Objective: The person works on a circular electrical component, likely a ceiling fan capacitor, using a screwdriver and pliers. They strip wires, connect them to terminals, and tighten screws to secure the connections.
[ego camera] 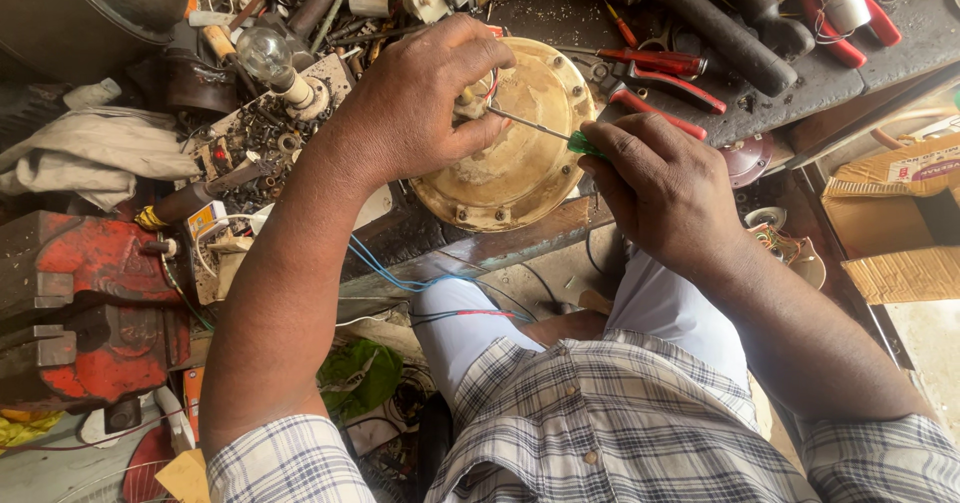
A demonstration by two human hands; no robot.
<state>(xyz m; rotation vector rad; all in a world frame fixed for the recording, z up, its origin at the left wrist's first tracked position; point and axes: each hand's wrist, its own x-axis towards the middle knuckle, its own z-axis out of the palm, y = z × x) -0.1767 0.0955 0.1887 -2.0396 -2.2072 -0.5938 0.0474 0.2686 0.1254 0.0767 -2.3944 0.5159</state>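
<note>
A round, worn brass-coloured motor cover [525, 163] lies at the edge of a cluttered workbench [850, 73]. My left hand [420, 98] rests on its upper left part and pinches small wires near the centre. My right hand [665, 188] grips a green-handled screwdriver [583, 144], whose thin metal shaft points left to the wires by my left fingers. Blue and red wires [420, 283] hang down from under the cover toward my lap.
A red bench vise [95, 313] stands at the left. A light bulb in a holder [270, 58], a tray of small screws [265, 138], red-handled pliers [660, 73] and black tool handles [725, 33] crowd the bench. Cardboard boxes [900, 223] sit at the right.
</note>
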